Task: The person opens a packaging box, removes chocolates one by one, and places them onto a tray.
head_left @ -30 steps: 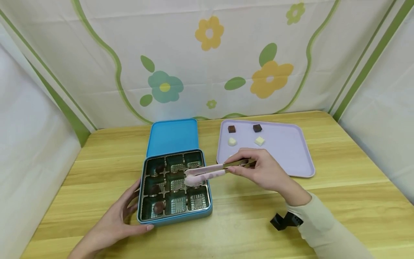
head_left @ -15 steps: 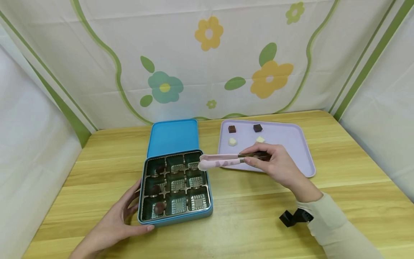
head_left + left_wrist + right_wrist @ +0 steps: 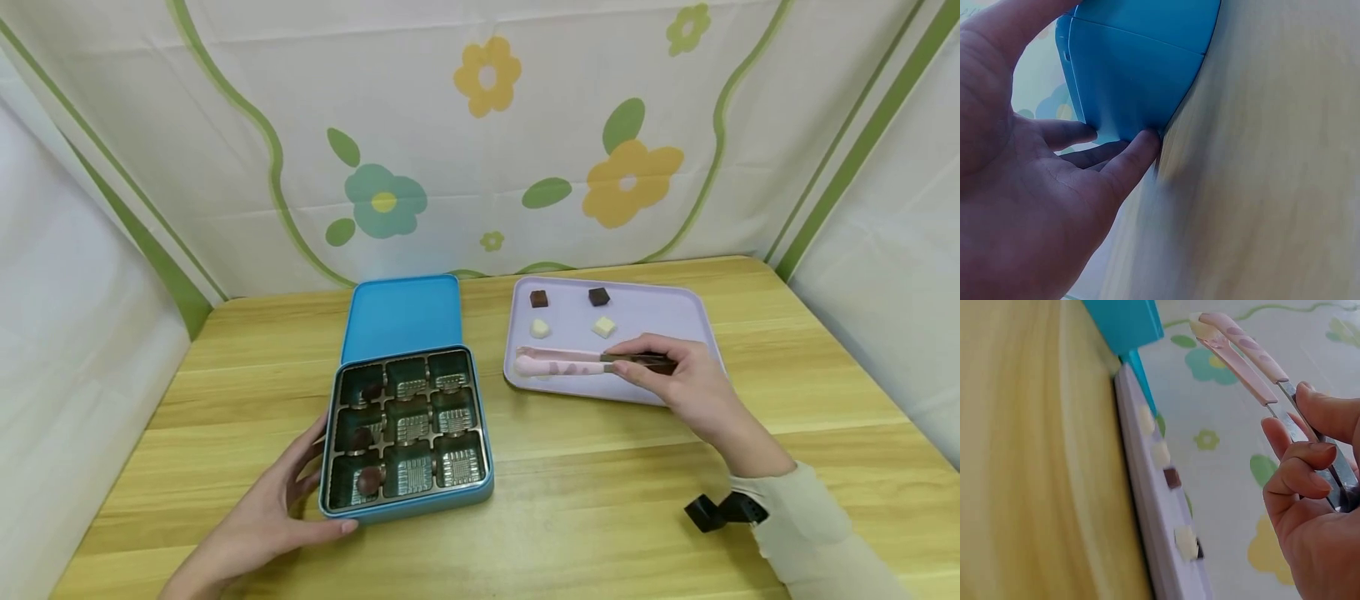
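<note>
Head view: your right hand (image 3: pixel 693 387) grasps metal tongs with pink patterned arms (image 3: pixel 562 367) over the lavender rectangular tray (image 3: pixel 663 312) — right-wrist view shows a small cream piece (image 3: pixel 1201 327) between their tips. Beyond the tongs, four small brown and pale pieces (image 3: pixel 538 298) lie on the tray. Your left hand (image 3: pixel 266 512) holds the square blue tin (image 3: pixel 427 507) at its near-left corner (thumb in front). Three dark-brown pieces (image 3: pixel 368 481) occupy its leftmost column — nearest one round.
</note>
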Demonstrator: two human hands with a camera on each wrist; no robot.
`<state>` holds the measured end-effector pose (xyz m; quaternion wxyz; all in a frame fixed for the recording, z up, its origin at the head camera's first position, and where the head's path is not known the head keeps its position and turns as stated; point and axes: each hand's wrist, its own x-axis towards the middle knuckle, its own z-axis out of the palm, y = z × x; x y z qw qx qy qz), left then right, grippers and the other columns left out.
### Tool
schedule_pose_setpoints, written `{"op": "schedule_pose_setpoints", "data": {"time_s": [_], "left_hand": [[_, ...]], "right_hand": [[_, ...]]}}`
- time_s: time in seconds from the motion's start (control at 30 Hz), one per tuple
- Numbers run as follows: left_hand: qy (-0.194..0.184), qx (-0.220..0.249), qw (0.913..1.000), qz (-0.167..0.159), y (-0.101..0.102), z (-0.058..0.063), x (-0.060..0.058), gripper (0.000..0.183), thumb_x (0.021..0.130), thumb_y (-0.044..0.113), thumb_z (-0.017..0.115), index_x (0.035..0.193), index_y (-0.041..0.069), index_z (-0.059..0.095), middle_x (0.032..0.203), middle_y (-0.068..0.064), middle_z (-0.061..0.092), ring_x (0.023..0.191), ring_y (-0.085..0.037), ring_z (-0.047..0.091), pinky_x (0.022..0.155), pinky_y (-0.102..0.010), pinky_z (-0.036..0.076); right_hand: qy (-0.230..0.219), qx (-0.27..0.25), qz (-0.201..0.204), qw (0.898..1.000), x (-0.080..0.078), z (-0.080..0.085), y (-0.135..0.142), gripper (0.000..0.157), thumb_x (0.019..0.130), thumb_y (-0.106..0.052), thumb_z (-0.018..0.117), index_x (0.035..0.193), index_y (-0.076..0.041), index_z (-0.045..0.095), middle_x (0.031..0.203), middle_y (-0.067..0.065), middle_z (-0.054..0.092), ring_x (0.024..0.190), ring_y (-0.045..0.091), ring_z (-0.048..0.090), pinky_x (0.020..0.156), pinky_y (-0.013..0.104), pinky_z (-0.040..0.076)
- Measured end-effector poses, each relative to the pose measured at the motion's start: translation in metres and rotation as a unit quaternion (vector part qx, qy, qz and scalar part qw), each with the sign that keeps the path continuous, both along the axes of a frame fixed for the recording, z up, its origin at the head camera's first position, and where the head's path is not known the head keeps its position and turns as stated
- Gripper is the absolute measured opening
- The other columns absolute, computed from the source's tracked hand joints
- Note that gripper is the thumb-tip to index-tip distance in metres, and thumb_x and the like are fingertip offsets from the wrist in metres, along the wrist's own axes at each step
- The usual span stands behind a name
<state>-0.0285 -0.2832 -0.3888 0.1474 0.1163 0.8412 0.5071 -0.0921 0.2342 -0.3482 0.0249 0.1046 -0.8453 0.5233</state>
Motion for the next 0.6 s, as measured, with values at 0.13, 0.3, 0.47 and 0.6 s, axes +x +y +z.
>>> {"op": "schedule_pose_setpoints", "data": {"time_s": [0.13,0.3,0.47,0.6], "left_hand": [[-0.008,0.004,1.0000,0.000,0.000,0.000,0.000,0.127,0.084,0.018,0.094,0.175,0.031,0.007,0.176,-0.027,0.022,0.154,-0.059,0.034,0.106,-0.011,0.045],[-0.006,0.008,1.0000,-0.001,-0.001,-0.001,0.000,0.128,0.083,0.017,0.094,0.175,0.032,0.007,0.176,-0.026,0.023,0.155,-0.057,0.033,0.106,-0.011,0.044],[-0.004,0.005,1.0000,0.001,-0.001,-0.001,0.000,0.128,0.083,0.017,0.095,0.175,0.031,0.007,0.176,-0.026,0.024,0.154,-0.057,0.034,0.105,-0.011,0.044],[-0.008,0.002,1.0000,0.002,-0.001,-0.001,-0.001,0.128,0.083,0.017,0.094,0.175,0.029,0.006,0.176,-0.027,0.024,0.154,-0.059,0.034,0.105,-0.010,0.044]], "right_hand": [[-0.020,0.023,-0.031,0.999,0.005,-0.008,0.023,0.025,0.104,-0.022,0.074,0.125,-0.008,0.078,0.108,-0.016,0.077,0.091,0.012,0.070,0.075,0.022,0.060],[-0.041,0.057,-0.088,0.994,0.012,-0.015,0.052,0.032,0.103,-0.030,0.076,0.127,-0.010,0.078,0.108,-0.025,0.074,0.093,0.003,0.066,0.075,0.018,0.057],[-0.056,0.107,-0.146,0.982,0.019,-0.016,0.073,0.039,0.101,-0.043,0.077,0.128,-0.015,0.079,0.104,-0.029,0.071,0.089,0.003,0.058,0.069,0.019,0.051],[-0.035,0.143,-0.161,0.976,0.021,-0.014,0.080,0.035,0.100,-0.043,0.077,0.125,-0.018,0.079,0.096,-0.018,0.069,0.081,0.009,0.055,0.061,0.024,0.048]]}}
